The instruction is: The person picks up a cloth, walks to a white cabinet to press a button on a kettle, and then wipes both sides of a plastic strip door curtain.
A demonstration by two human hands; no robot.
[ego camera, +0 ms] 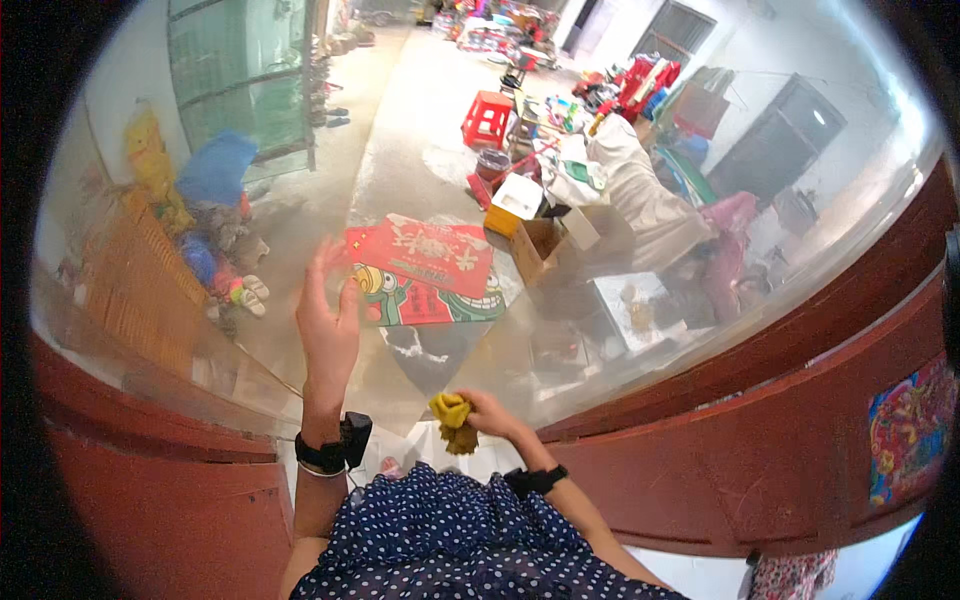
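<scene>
My right hand grips a crumpled yellow cloth low in front of my body. Raised at the left, my left hand has its fingers apart and holds nothing; the fingertips are blurred. It appears in front of a hazy, see-through sheet, glass or plastic. Whether it touches the sheet, I cannot tell. Beyond my hands, a red printed sheet that looks like cardboard lies over a second one with green cartoon figures.
Dark red panels flank me on both sides. Ahead on the right are an open cardboard box, a yellow-and-white box and a red plastic stool. A blue umbrella-like thing and slippers are at left.
</scene>
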